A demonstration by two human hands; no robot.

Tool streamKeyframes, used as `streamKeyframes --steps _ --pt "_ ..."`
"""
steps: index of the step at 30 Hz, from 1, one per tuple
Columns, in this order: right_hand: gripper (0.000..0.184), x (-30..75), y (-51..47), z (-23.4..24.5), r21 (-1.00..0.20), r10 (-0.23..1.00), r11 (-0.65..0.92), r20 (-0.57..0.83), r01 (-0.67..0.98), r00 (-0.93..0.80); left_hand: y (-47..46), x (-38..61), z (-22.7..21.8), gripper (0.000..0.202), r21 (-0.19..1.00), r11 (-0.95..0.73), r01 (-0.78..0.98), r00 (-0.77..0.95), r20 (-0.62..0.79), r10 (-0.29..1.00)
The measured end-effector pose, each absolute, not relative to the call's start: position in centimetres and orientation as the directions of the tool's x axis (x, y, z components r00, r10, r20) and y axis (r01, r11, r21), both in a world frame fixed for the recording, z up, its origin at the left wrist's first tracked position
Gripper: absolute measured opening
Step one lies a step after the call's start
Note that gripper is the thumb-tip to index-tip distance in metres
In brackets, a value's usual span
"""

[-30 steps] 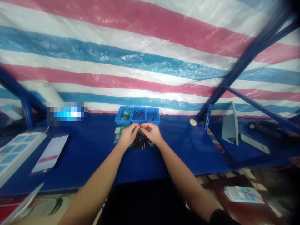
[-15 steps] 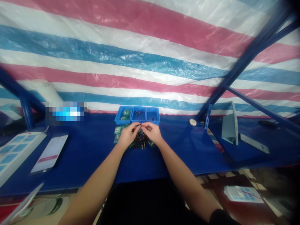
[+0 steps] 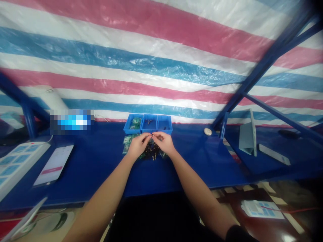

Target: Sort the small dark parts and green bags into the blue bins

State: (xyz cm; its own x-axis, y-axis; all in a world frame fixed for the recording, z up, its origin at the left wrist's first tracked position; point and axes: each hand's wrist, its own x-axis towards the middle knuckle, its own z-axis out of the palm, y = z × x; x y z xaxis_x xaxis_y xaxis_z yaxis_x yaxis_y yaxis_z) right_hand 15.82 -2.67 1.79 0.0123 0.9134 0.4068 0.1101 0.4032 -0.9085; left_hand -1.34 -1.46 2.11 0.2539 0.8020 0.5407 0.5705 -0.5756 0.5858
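My left hand (image 3: 137, 146) and my right hand (image 3: 164, 143) meet at the middle of the blue bench (image 3: 101, 168), fingertips pinched together on a tiny dark part (image 3: 152, 135) between them. Below the hands lies a heap of small dark and brass parts (image 3: 152, 153) on green bags (image 3: 128, 140). Just behind stand three joined blue bins (image 3: 148, 124); the left one holds green bags, the other two hold a few small dark parts.
A phone (image 3: 54, 165) and a white power strip (image 3: 15, 164) lie at the left. A small round white object (image 3: 208, 131) sits by a blue post. A grey stand (image 3: 247, 134) is at the right. A striped tarp (image 3: 151, 60) hangs behind.
Both hands stay pinched together over the parts heap, with only slight finger movement. A dark shape at the far right has withdrawn from view.
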Motion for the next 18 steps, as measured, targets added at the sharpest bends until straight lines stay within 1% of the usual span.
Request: streamKeyframes --steps 7,13,18 --pt "0.029 15.84 -2.46 1.52 -0.909 0.914 0.401 0.405 0.110 0.010 -1.54 -1.39 2.06 0.027 0.582 -0.574 0.576 0.244 0.547 0.801" --pt "0.029 15.77 -2.47 1.53 -0.913 0.915 0.402 0.404 0.066 0.007 -1.40 -1.42 1.96 0.028 0.577 -0.577 0.578 0.261 0.539 0.801" --pt "0.031 15.76 -2.60 1.92 -0.925 0.926 0.376 0.377 0.048 0.007 -1.41 -1.40 1.94 0.028 0.580 -0.572 0.580 0.260 0.534 0.805"
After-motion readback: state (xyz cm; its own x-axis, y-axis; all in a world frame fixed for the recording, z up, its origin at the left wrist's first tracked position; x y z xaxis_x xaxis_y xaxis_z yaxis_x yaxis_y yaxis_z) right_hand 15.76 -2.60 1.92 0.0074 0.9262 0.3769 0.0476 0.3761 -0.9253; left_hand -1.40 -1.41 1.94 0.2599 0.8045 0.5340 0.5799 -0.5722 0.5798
